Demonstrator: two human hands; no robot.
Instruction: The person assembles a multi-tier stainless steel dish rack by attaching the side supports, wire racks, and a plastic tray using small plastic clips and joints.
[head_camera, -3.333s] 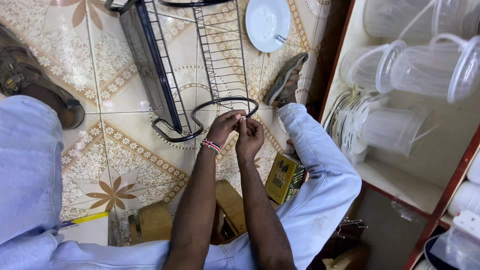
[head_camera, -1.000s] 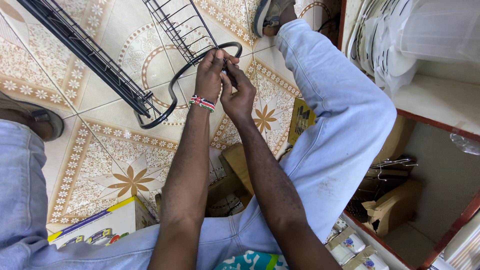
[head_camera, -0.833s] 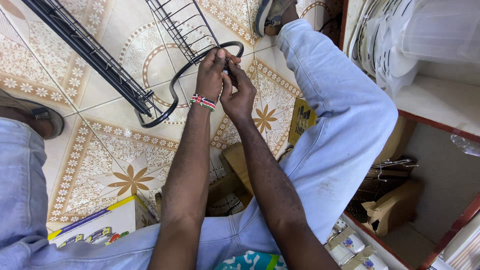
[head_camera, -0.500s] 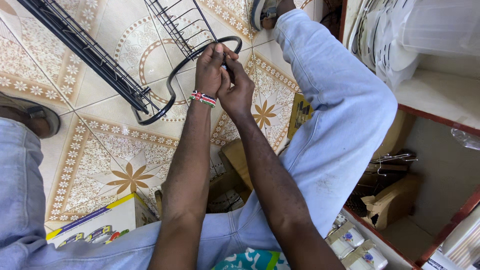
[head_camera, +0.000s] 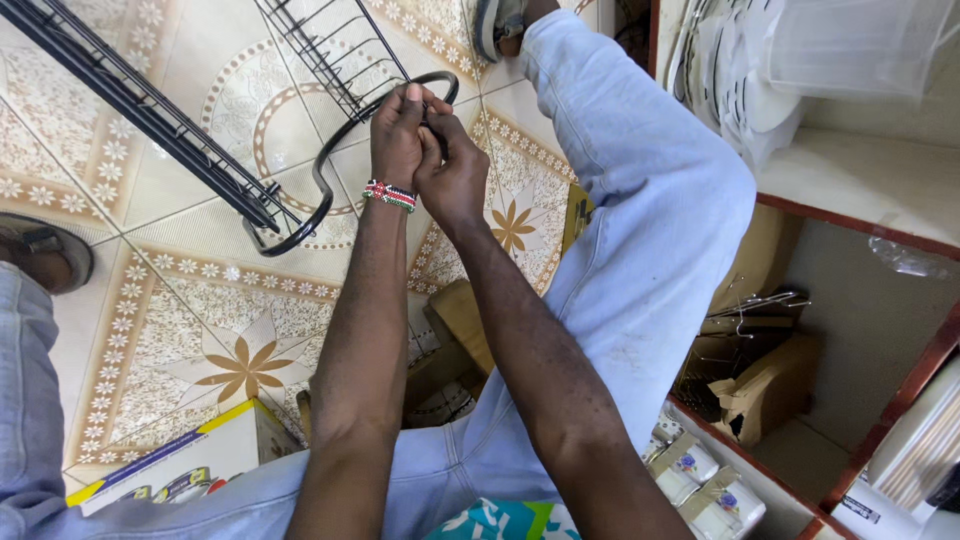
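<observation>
- Patterned floor tiles (head_camera: 200, 330), cream with brown flower motifs, are filling most of the view, and the person is sitting over them with both legs in pale blue trousers (head_camera: 640, 200) spread wide.
- Wooden shelving (head_camera: 870, 215) with a red-brown edge is running along the right side, holding stacked white plates (head_camera: 730, 70) above and small floral boxes (head_camera: 700, 480) lower down.
- A black wire rack (head_camera: 300, 120) is lying on the tiles ahead of the person, its long frame slanting up to the left and its curved end loop (head_camera: 320, 190) pointing toward the hands.
- A cardboard box (head_camera: 765, 385) is sitting in the lower shelf bay, with thin wire pieces resting above it.
- A yellow-edged carton (head_camera: 160, 470) is lying by the left knee.
- The left hand (head_camera: 398, 135), wearing a beaded bracelet (head_camera: 390, 194), is closing narrowly over the loop at its far side, fingers curled on the wire.
- The right hand (head_camera: 455, 170) is pressing against the left, fingers pinched tight at the same spot; whether it is gripping a small part or just the wire, I cannot tell.
- Judging from this, the joint work is going best with both thumbs staying close together and the rack lying flat on the tiles, so the loop is not twisting away.
</observation>
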